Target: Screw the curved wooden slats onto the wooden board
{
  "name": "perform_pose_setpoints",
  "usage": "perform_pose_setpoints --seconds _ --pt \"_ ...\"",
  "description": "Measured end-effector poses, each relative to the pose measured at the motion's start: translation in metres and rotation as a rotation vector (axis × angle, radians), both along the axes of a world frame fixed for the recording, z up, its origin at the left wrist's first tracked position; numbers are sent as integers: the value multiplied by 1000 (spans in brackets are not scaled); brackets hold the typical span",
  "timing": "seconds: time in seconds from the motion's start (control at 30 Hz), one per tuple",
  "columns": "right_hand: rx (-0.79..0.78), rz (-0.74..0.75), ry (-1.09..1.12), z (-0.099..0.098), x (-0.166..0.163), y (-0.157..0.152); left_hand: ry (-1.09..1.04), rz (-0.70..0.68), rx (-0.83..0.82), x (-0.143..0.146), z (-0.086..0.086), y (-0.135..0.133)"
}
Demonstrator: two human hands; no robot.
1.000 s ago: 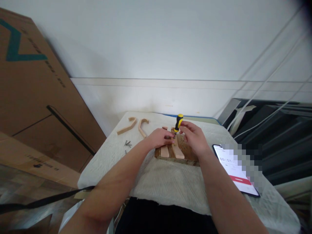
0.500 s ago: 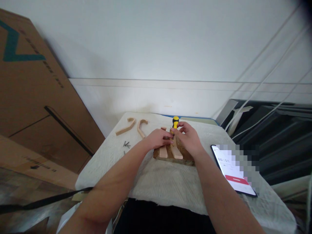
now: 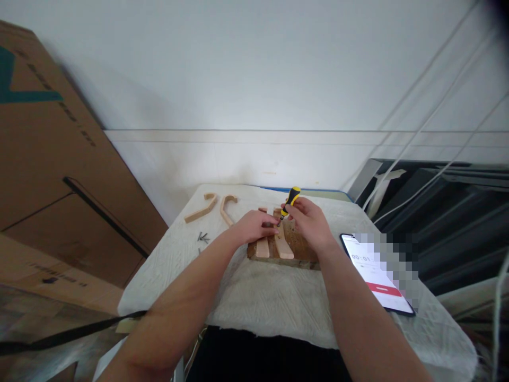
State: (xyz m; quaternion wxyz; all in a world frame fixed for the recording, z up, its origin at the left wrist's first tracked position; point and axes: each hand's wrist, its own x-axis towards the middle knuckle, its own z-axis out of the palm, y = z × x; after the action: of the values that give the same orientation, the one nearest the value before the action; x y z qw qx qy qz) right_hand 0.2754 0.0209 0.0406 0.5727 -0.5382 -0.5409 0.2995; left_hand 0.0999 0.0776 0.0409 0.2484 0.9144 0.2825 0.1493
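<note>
Screwdriver [image 3: 290, 200] leans more toward the upper right than half a second ago, when its yellow-and-black handle stood nearly upright at the frame's centre. Right hand [image 3: 308, 225] is closed around the handle, tip down at the slats [image 3: 273, 245] on the board [image 3: 296, 249]. Left hand [image 3: 254, 225] rests curled on the slats as before, fingers by the tip. Screws [image 3: 203, 237] and hooks [image 3: 214, 208] lie left of centre on the worktop [image 3: 278, 297]; a phone [image 3: 377, 276] lies right.

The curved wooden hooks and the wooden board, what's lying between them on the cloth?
In the head view, a small cluster of dark screws lies between the hooks and the board.
</note>
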Motion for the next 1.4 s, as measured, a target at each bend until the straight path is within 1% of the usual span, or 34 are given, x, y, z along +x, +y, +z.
perform_pose_setpoints --seconds 0.1,0.17,0.33,0.43,0.5,0.57,0.6,0.73,0.83,0.93,1.03,1.13,1.2,1.33,1.4 --pt "-26 -135 -111 -2 0 1 9 -8 4 0 1 -1" --pt "-15 -170 -93 -2 -1 1 18 -20 13 0 1 -1" --pt "36 -55 106 -1 -2 -1 11 -19 13 0 1 -1" --pt "43 -53 40 -3 0 0 12 -13 7 0 1 -1" --pt "35 -109 -27 -5 1 2 18 5 -7 -1 1 -2" --pt "19 -147 -19 -6 2 2 18 17 -17 -1 1 -1" --pt "12 -141 10 -6 2 2 18 16 -18 -1 1 -1" --pt "9 -38 126 -2 3 0 -6 8 -19 0 -1 1" --pt "9 -11 58 -2 4 1 -6 22 -25 0 -2 1" --pt "23 -58 -28 -5 5 3 8 17 -24 0 -1 0" --pt "14 -79 -6 -6 3 3 14 18 -19 0 0 -1" --pt "40 -11 60 -6 2 3 22 18 0 0 2 -1" --pt "56 9 53 -6 2 4 22 14 -1 0 2 -2" --pt "40 -110 -8 -9 3 6 14 19 -4 0 2 -2" --pt "34 -137 -26 -10 3 7 16 25 -3 0 2 -2"
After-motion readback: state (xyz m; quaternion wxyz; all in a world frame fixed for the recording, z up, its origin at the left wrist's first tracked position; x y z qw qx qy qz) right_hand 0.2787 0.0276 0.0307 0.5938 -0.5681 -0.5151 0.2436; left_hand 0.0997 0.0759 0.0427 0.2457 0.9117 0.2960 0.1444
